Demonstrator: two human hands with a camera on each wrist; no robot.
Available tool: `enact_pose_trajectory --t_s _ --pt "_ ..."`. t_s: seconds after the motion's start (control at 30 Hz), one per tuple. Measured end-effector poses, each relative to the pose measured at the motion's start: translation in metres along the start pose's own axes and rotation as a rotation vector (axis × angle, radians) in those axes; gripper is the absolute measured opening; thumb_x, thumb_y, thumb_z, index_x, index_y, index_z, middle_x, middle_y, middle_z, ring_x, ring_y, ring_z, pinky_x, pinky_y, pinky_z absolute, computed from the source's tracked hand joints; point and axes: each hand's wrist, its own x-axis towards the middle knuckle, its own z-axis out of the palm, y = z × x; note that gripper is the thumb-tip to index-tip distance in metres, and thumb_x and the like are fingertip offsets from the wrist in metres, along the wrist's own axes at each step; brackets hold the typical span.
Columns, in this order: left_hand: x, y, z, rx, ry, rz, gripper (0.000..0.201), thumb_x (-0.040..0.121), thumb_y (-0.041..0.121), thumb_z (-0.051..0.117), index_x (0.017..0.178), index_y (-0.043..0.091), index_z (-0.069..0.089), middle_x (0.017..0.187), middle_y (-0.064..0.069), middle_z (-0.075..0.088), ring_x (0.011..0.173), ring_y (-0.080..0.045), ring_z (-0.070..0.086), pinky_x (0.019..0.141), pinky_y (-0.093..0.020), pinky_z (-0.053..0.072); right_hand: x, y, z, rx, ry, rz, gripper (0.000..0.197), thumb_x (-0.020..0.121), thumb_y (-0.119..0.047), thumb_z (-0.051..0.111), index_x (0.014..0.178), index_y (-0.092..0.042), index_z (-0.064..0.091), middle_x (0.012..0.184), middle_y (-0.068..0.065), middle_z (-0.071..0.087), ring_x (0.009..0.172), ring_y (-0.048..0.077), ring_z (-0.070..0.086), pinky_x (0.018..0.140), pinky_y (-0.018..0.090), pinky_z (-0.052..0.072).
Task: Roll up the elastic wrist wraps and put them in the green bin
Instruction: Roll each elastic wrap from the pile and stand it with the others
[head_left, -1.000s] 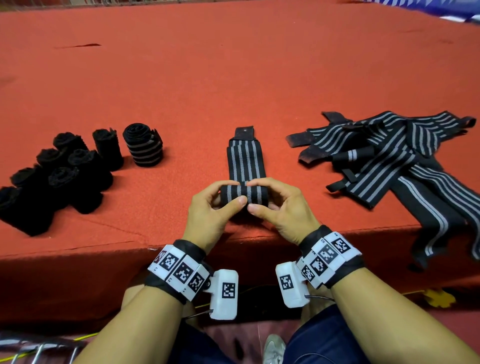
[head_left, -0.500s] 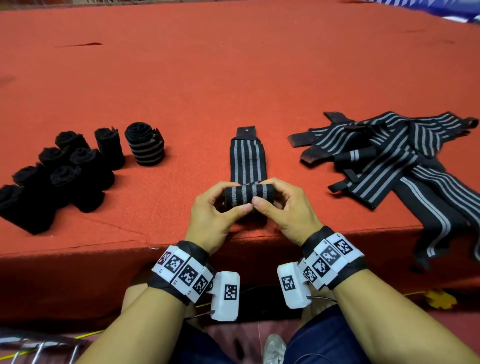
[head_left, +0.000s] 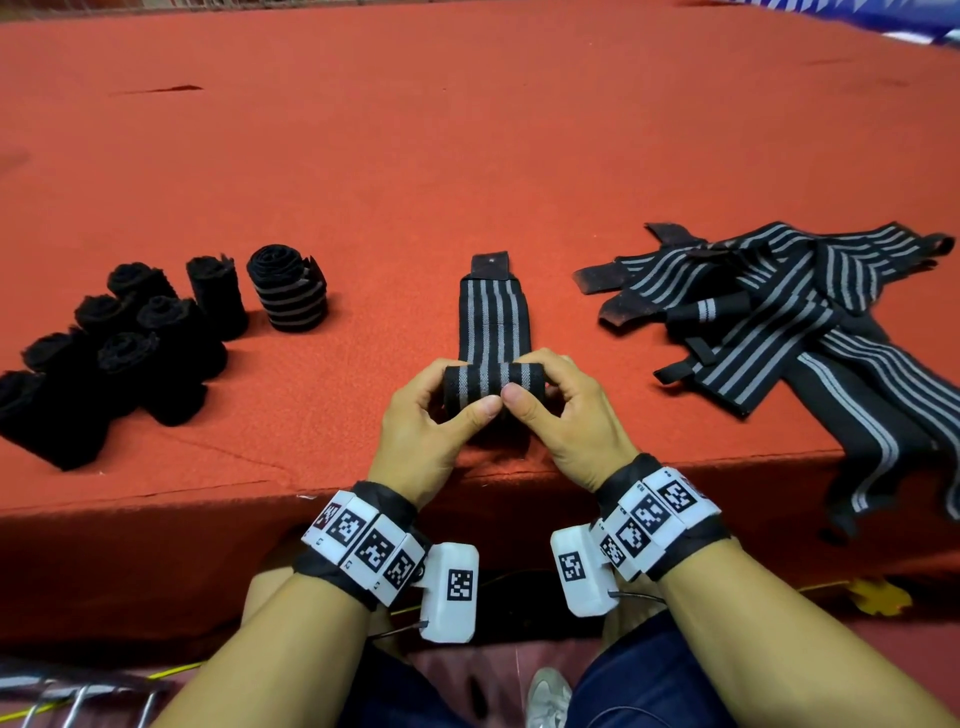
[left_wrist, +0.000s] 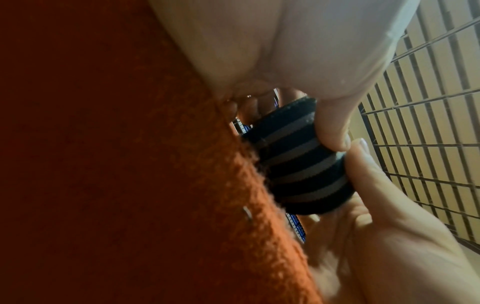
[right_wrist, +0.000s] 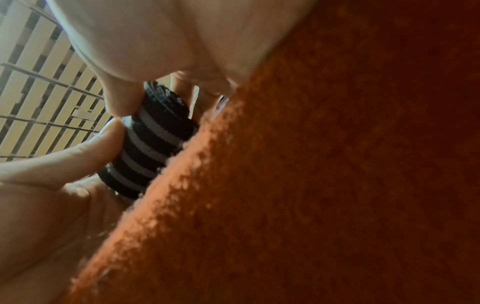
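Note:
A black wrist wrap with grey stripes (head_left: 493, 322) lies flat on the orange table, its near end wound into a roll (head_left: 491, 387). My left hand (head_left: 441, 410) grips the roll's left end and my right hand (head_left: 550, 405) grips its right end, thumbs meeting on the near side. The wrist views show the striped roll (left_wrist: 298, 162) (right_wrist: 153, 144) held between thumb and fingers against the carpet edge. The wrap's far tab (head_left: 489, 262) points away from me. No green bin shows in any view.
Several rolled black wraps (head_left: 119, 343) and one striped roll (head_left: 288, 293) stand at the left. A heap of unrolled striped wraps (head_left: 779, 317) lies at the right, some hanging over the table's front edge (head_left: 156, 499). Wire grating shows in the wrist views.
Both hands have turned the roll away from me, so it has grown thicker and moved up the strip. The flat part of the wrap is shorter.

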Motion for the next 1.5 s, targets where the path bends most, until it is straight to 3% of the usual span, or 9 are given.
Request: enact_pose_trajectory --t_s 0.1,0.2,0.3,0.47,0.57,0.73,1.0,1.3,1.5 --pt "0.001 -0.005 -0.002 0.091 0.033 0.039 0.030 0.079 0.045 0.077 0.101 0.026 0.070 0.100 0.006 0.067 0.096 -0.009 0.062 0.089 -0.025 0.048 0.001 0.000 0.000 0.019 -0.014 0.038 0.036 0.088 -0.063 0.060 0.100 -0.030 0.068 0.095 -0.003 0.068 0.097 0.021 0.063 0.089 0.049 0.052" --pt "0.002 -0.006 -0.002 0.109 0.006 -0.006 0.028 0.082 0.046 0.076 0.101 0.025 0.071 0.090 0.004 0.068 0.091 -0.026 0.062 0.086 -0.047 0.052 0.001 -0.004 -0.003 0.010 -0.027 0.046 0.032 0.088 -0.060 0.059 0.095 -0.031 0.071 0.093 -0.007 0.070 0.096 0.014 0.061 0.090 0.042 0.051" --pt "0.001 -0.001 0.000 0.060 -0.004 -0.015 0.022 0.086 0.030 0.077 0.102 0.015 0.071 0.088 0.003 0.072 0.083 -0.019 0.066 0.081 -0.036 0.055 0.001 -0.004 -0.004 -0.010 -0.023 0.042 0.044 0.088 -0.060 0.056 0.096 -0.021 0.075 0.092 -0.006 0.071 0.097 0.013 0.058 0.090 0.036 0.049" --pt "0.001 -0.001 0.001 0.060 0.013 -0.057 0.026 0.086 0.030 0.076 0.105 0.014 0.071 0.095 -0.002 0.076 0.089 -0.019 0.072 0.085 -0.042 0.059 0.000 -0.008 -0.003 0.026 -0.029 0.044 0.040 0.087 -0.052 0.064 0.104 -0.017 0.071 0.097 -0.003 0.070 0.097 0.017 0.063 0.089 0.045 0.051" --pt "0.002 -0.001 0.002 0.062 0.046 -0.086 0.027 0.088 0.028 0.078 0.108 0.015 0.067 0.093 -0.002 0.076 0.086 -0.018 0.073 0.080 -0.039 0.060 0.000 -0.006 -0.007 0.078 -0.060 -0.036 0.039 0.085 -0.028 0.075 0.121 -0.020 0.062 0.113 -0.009 0.067 0.107 0.015 0.063 0.096 0.036 0.050" --pt "0.004 0.002 0.005 0.079 0.028 -0.113 0.023 0.091 0.024 0.074 0.112 0.021 0.064 0.089 0.005 0.075 0.079 -0.007 0.071 0.071 -0.024 0.055 0.002 -0.002 -0.008 0.086 -0.038 0.008 0.026 0.088 -0.012 0.076 0.113 -0.009 0.070 0.108 0.001 0.073 0.104 0.012 0.067 0.095 0.021 0.048" --pt "0.005 -0.003 -0.003 0.286 -0.119 -0.045 0.060 0.064 0.035 0.083 0.120 0.031 0.060 0.115 0.006 0.064 0.106 -0.012 0.062 0.095 -0.036 0.051 0.004 0.001 0.000 0.038 0.029 0.128 0.030 0.087 -0.049 0.066 0.101 -0.024 0.073 0.092 -0.003 0.076 0.089 0.017 0.073 0.085 0.048 0.058" --pt "0.009 -0.005 -0.002 0.329 -0.122 -0.149 0.043 0.066 0.050 0.083 0.102 0.031 0.071 0.092 0.009 0.075 0.087 -0.011 0.071 0.087 -0.042 0.057 0.009 -0.002 0.000 -0.156 0.017 0.133 0.035 0.101 -0.032 0.058 0.066 -0.032 0.061 0.089 -0.006 0.053 0.077 0.002 0.051 0.073 0.020 0.037" --pt "0.012 -0.003 0.000 0.351 -0.095 -0.178 0.028 0.078 0.053 0.076 0.087 0.026 0.072 0.075 0.007 0.072 0.068 -0.010 0.064 0.071 -0.040 0.055 0.006 -0.002 -0.002 -0.067 0.004 0.073 0.025 0.093 -0.039 0.058 0.105 -0.021 0.071 0.102 -0.009 0.069 0.100 0.009 0.064 0.090 0.029 0.049"
